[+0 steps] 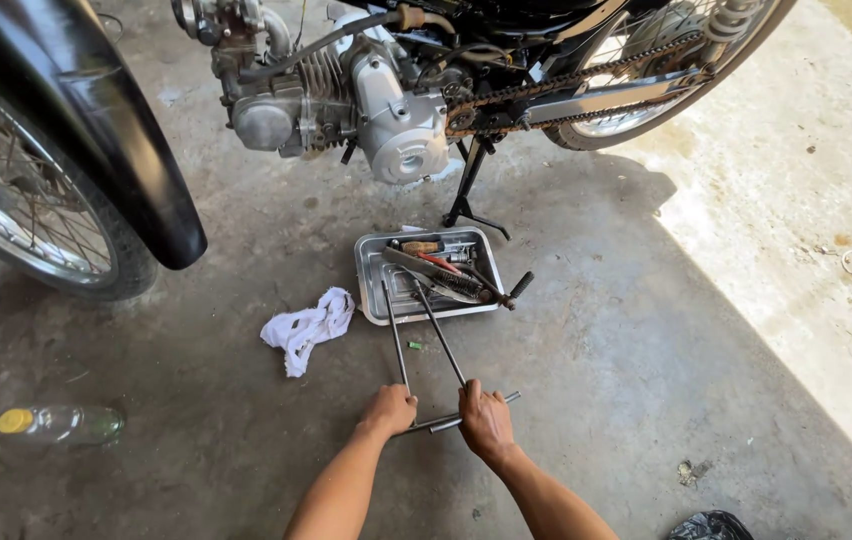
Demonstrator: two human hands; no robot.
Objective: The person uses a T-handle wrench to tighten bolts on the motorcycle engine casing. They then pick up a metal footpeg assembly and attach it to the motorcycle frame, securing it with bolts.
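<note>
Left hand point(389, 409) is curled shut round the handle end of a long T-bar wrench point(396, 335), w/ its shaft running up & away to the metal tray point(373, 290). Right hand point(485, 420) is likewise closed, gripping a second T-bar wrench point(440, 335) at the handle; that shaft also angles up toward the tray, so the two rods form a narrow V w/ tips near the tray's front edge. Short crossbars point(466, 414) lie on the concrete floor point(646, 380) between & just under both hands. Tray holds a jumble of tools, incl. a screwdriver w/ wooden-looking handle point(422, 246) and a black-gripped tool point(512, 291) sticking out over the right rim. White rag point(308, 326) lies just left of the tray. Further left, a clear plastic bottle w/ yellow cap point(58, 423) lies on its side. Beyond the tray stands a motorcycle on its centre stand point(470, 190): engine point(346, 100), drive chain point(566, 85), front wheel point(26, 200) at left.
</note>
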